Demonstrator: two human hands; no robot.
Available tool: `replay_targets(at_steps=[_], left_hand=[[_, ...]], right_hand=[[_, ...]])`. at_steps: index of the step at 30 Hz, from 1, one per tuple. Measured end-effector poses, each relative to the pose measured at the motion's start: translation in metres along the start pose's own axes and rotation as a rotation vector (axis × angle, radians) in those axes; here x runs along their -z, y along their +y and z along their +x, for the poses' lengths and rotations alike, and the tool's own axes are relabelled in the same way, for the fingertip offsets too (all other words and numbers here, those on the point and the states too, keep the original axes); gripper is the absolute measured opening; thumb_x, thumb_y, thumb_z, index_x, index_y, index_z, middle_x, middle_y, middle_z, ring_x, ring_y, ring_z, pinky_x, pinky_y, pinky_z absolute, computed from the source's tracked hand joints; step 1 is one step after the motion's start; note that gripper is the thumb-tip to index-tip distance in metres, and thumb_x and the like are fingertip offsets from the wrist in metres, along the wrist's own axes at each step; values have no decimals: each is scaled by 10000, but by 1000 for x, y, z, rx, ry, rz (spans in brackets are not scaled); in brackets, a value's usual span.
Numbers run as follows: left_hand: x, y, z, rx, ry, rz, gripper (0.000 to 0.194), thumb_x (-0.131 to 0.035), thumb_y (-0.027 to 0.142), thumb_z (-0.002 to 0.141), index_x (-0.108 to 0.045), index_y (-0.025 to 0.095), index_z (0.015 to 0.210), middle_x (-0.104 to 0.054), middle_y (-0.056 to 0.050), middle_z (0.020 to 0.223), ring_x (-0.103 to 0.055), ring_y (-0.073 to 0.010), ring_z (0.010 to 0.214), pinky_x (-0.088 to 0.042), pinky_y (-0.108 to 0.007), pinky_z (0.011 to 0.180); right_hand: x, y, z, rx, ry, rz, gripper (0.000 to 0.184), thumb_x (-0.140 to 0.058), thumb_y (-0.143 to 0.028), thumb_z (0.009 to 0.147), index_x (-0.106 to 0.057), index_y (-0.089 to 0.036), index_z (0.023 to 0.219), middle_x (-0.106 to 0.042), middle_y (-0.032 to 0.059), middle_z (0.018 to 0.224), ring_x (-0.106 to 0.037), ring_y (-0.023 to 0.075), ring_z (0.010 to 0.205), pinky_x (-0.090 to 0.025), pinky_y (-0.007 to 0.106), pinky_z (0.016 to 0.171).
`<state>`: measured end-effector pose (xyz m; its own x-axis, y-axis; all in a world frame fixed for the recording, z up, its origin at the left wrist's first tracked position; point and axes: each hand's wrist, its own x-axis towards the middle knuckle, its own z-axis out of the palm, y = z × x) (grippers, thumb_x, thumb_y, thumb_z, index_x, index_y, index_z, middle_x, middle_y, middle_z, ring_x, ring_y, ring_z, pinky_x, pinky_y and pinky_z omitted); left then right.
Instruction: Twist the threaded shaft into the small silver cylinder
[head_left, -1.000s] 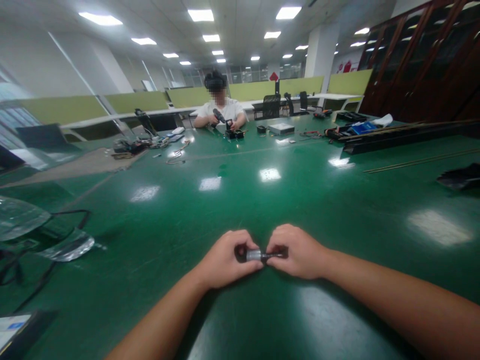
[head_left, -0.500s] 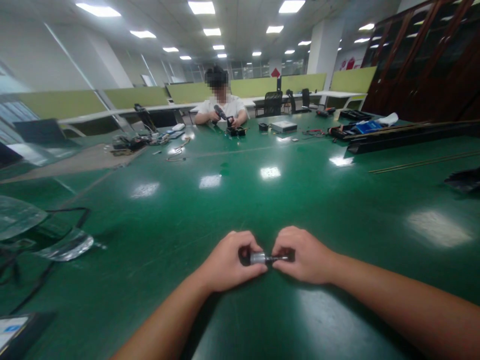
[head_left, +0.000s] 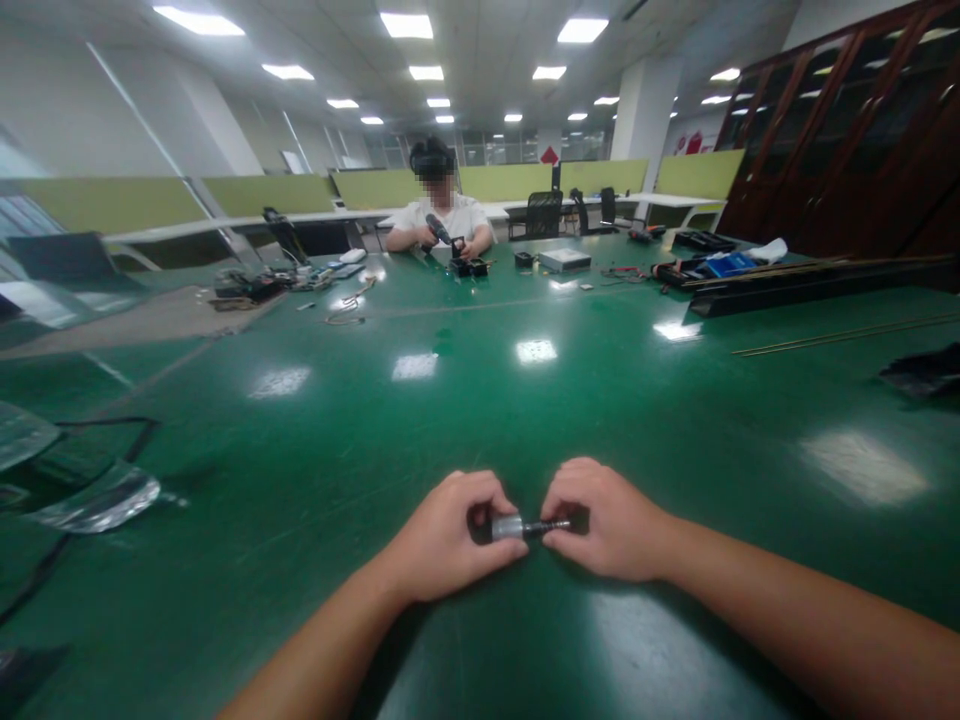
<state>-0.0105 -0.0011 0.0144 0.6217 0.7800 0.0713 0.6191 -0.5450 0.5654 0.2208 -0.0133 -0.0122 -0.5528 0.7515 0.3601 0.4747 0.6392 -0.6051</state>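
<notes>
Low over the near side of the green table (head_left: 480, 410), my left hand (head_left: 444, 535) is closed around a small silver cylinder (head_left: 507, 527), thumb below and fingers above. A thin dark shaft (head_left: 533, 529) with a lighter metal end runs out of the cylinder to the right. My right hand (head_left: 611, 520) faces the left one, its thumb and forefinger curled closed around that shaft. The cylinder's left end is in shadow inside my left hand. Its exact kind is too small to make out.
Across the table a person (head_left: 441, 215) holds a power drill (head_left: 437, 229) over dark parts. A clear plastic item (head_left: 97, 500) with a black cable lies at left. Long dark channels (head_left: 817, 283) and thin rods (head_left: 840, 335) lie at right; electronic parts (head_left: 247, 285) at back left.
Both hands sit slightly lower in view, still on the cylinder and shaft. More of the shaft's metal end shows between my right fingers. The surrounding scene has shifted slightly left.
</notes>
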Motion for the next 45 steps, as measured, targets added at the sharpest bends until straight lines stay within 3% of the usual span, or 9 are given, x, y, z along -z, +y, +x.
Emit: replay_targets(at_steps=[15,24,40,45], left_hand=[[0,0,-2,-2,1,-19,200,-769,314,746,-637,178,813,-608,17,782,-536,-157,735,-345,-275,715],[0,-1,0,-10,-11,-9,203,-746,343,771,-629,181,808,-614,14,782,-532,-152,728,-350,-270,712],[0,1,1,2,-9,-21,199,-759,336,762,-647,178,807,-629,4,786,-545,-154,727,-368,-262,698],[0,1,1,-4,-5,-18,204,-753,343,770,-641,176,806,-625,4,784,-543,-152,724,-371,-262,699]], right_hand=[[4,-2,1,-34,-22,6,112,-720,-137,707,-632,-182,761,-629,-10,728,-562,160,739,-382,319,771],[11,4,0,-32,-70,-12,95,-718,-143,711,-641,-185,749,-609,-33,696,-553,138,699,-382,357,880],[20,15,2,13,-113,12,119,-719,-141,686,-607,-174,705,-599,-17,677,-548,158,705,-406,331,787],[23,18,0,3,-142,20,123,-727,-170,699,-607,-183,722,-610,-34,685,-567,148,694,-383,419,945]])
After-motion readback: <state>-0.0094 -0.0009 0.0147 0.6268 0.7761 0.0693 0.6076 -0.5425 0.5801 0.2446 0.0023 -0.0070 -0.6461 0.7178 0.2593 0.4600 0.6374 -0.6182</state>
